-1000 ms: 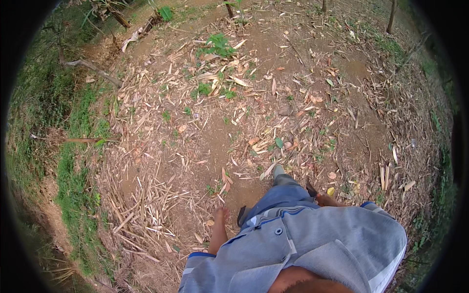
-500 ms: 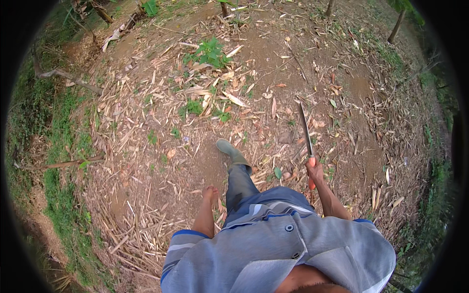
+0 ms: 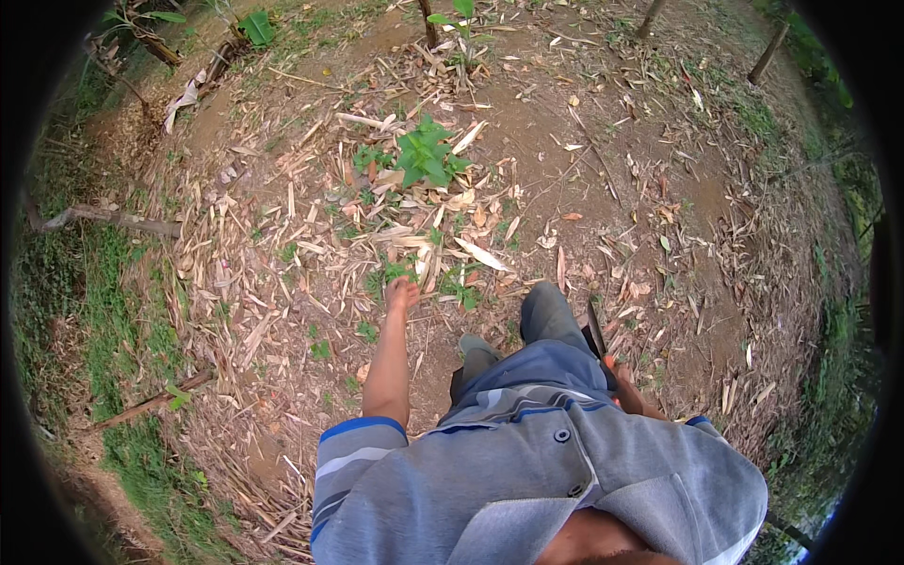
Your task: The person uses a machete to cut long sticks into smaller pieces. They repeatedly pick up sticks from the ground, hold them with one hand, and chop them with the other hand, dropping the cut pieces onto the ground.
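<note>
My right hand (image 3: 625,380) is down beside my right thigh, partly hidden by my clothes, and grips the orange handle of a machete. The dark blade of the machete (image 3: 597,331) points forward past my right leg, partly covered by it. My left hand (image 3: 402,293) is stretched out in front of me on the left, above the littered ground. Its fingers are loosely curled in, with nothing seen in them. A leafy green plant (image 3: 424,153) grows ahead of my left hand, apart from it.
Dry leaves and husks (image 3: 282,202) cover much of the brown soil. My left boot (image 3: 478,350) is on the ground behind my right leg (image 3: 551,315). A branch (image 3: 122,221) and a stick (image 3: 155,402) lie at the left by green undergrowth. Thin trunks (image 3: 428,24) stand ahead.
My left hand has swung forward, and my right hand has dropped back with the machete. My right leg has come forward while the left boot has moved back. The ground ahead has shifted nearer.
</note>
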The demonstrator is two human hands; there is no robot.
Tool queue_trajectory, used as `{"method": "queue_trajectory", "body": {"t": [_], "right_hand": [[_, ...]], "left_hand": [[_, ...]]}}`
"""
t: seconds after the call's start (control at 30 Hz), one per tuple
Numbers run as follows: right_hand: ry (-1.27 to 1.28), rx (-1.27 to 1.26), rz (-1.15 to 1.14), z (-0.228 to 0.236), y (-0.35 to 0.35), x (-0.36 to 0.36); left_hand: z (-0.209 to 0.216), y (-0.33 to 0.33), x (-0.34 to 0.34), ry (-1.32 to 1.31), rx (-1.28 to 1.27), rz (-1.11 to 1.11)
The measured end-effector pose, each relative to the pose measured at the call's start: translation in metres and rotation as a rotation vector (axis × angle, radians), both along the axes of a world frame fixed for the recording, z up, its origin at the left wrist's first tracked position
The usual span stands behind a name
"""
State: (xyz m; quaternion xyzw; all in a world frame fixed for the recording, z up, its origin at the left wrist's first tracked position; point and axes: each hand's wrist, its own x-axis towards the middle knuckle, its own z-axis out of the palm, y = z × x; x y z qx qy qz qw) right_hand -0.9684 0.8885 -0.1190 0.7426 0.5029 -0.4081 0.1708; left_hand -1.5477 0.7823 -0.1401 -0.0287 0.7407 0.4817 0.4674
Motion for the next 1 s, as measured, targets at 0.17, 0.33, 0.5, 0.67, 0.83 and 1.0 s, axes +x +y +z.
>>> {"method": "queue_trajectory", "body": {"t": [0.17,0.33,0.5,0.67,0.83,1.0], "right_hand": [[-0.089,-0.128,0.087,-0.028,0.070,-0.071],[-0.167,-0.191,0.238,-0.084,0.216,-0.141],[-0.128,-0.228,0.437,-0.115,0.448,-0.286],[0.136,0.181,0.460,-0.130,0.611,-0.391],[0.048,0.162,0.317,-0.112,0.687,-0.445],[-0.268,-0.004,0.346,-0.115,0.728,-0.458]], "left_hand": [[0.026,0.148,-0.101,0.104,0.123,0.076],[0.006,0.305,-0.204,0.266,0.343,0.252],[-0.092,0.487,-0.335,0.349,0.367,0.328],[-0.314,0.596,-0.436,0.084,0.148,0.577],[-0.461,0.643,-0.439,0.104,-0.339,0.428],[-0.577,0.628,-0.437,0.194,-0.693,0.115]]}}
